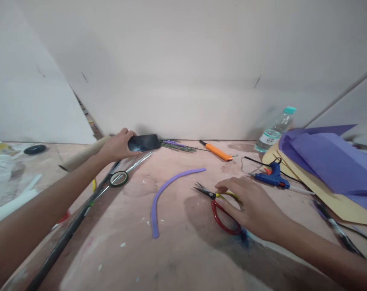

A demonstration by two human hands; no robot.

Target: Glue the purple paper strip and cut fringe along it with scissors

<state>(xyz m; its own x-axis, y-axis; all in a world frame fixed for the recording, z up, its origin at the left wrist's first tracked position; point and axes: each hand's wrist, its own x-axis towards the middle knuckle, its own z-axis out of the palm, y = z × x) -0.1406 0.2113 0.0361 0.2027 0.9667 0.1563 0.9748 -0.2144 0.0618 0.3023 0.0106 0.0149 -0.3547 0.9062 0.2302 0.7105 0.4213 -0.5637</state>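
Note:
My left hand reaches to the back of the worktop, its fingers closed around the near end of a dark smartphone. On the right, my right hand grips the yellow handle loop of a pair of scissors. The scissors have one yellow and one red handle, and their blades point left, slightly parted. Between my hands a curved purple strip lies flat on the worktop. Just beyond the phone is a small bundle of thin green stems with purple tips.
An orange utility knife, a water bottle and a blue glue gun lie or stand to the right. Purple and yellow sheets are piled there. A tape roll rests by dark wrapped film on the left. White panels rise behind.

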